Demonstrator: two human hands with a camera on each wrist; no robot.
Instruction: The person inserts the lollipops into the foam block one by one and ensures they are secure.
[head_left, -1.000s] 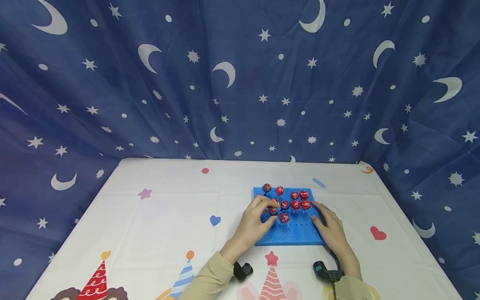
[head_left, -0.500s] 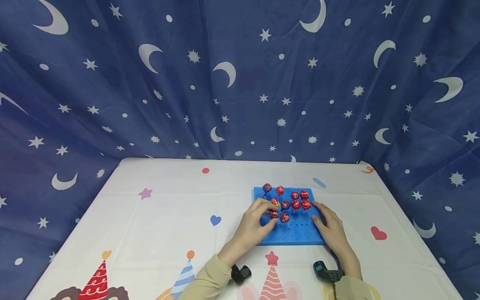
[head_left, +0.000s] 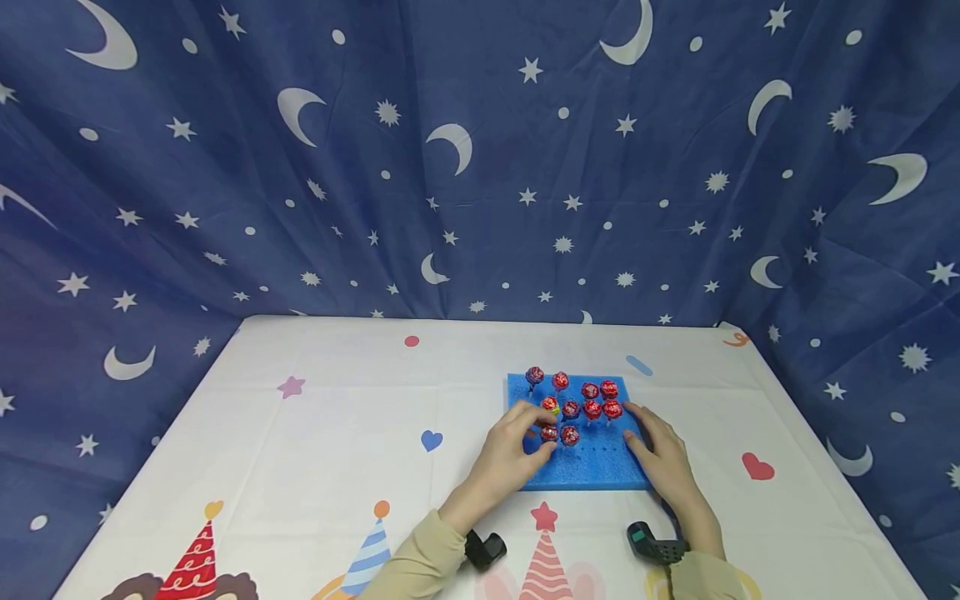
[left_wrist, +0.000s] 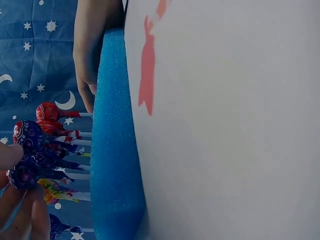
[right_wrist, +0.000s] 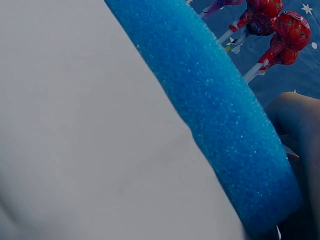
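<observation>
My left hand (head_left: 504, 454) pinches the round wrapped head of a lollipop (head_left: 550, 433) at the left part of a blue foam board (head_left: 592, 471). In the left wrist view, that dark blue lollipop (left_wrist: 24, 175) lies between thumb and fingers, its white stick meeting the foam. Several red and dark lollipops (head_left: 592, 409) stand upright in the board, one red one (head_left: 570, 436) just right of the held one. My right hand (head_left: 666, 460) rests at the board's right edge, fingers fairly straight. In the right wrist view, the foam (right_wrist: 215, 100) hides part of that hand.
A white tablecloth (head_left: 337, 442) with printed party hats, hearts and stars covers the table. Small holes dot the front of the board. A dark blue curtain (head_left: 480, 167) with moons and stars hangs behind. Black cameras (head_left: 484, 547) are strapped to both wrists.
The held lollipop has shifted slightly toward me and lower, coming level with the red one beside it. The left hand moved with it by a small amount. The right hand has stayed still.
</observation>
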